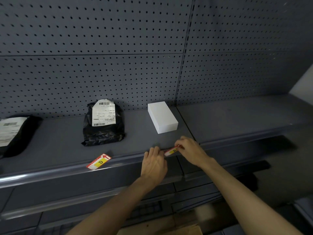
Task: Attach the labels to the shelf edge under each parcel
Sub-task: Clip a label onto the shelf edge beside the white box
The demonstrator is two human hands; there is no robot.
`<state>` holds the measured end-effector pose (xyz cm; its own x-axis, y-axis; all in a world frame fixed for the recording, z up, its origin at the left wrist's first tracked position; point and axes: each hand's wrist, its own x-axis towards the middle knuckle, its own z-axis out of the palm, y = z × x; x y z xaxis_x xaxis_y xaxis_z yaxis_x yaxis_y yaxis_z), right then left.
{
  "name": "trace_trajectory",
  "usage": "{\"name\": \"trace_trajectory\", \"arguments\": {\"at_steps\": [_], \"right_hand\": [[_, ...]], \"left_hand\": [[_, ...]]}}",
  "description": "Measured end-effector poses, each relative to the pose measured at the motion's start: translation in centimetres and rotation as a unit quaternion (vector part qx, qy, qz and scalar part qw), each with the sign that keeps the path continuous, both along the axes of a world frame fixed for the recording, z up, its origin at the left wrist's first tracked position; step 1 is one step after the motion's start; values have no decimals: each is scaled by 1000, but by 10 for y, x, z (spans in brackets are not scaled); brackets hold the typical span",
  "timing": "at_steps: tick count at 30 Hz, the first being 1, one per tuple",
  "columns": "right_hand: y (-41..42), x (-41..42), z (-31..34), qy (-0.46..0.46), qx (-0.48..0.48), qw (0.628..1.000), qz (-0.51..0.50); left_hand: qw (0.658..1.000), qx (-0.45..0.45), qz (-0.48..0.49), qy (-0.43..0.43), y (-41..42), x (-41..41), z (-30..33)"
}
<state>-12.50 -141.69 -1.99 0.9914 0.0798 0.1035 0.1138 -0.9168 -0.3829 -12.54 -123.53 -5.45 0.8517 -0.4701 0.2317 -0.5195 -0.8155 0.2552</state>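
label E point(172, 151): red-white strip, yellow patch, at shelf edge point(50, 173) below white box point(162, 117)
hands: left hand point(154, 165) and right hand point(190, 150) both pinching label E
label D point(98, 161): lying loose below black parcel point(103, 123)
room: grey pegboard point(101, 65), 1 more parcel point(11, 133) far left

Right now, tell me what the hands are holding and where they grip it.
Both hands hold the E label at the shelf edge below the white box: the left hand at its left end, the right hand pinching its right end.
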Motion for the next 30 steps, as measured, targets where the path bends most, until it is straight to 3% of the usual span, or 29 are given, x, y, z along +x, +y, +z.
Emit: {"name": "trace_trajectory", "arguments": {"at_steps": [16,23,30], "right_hand": [[21,0,20,31,-183,982,35],[22,-5,22,19,-163,986,12],[36,-18,30,-34,-175,984,-27]], "left_hand": [[1000,24,4,15,2,4,11],[999,20,-5,31,8,5,15],[999,24,-31,-12,41,13,35]]}}
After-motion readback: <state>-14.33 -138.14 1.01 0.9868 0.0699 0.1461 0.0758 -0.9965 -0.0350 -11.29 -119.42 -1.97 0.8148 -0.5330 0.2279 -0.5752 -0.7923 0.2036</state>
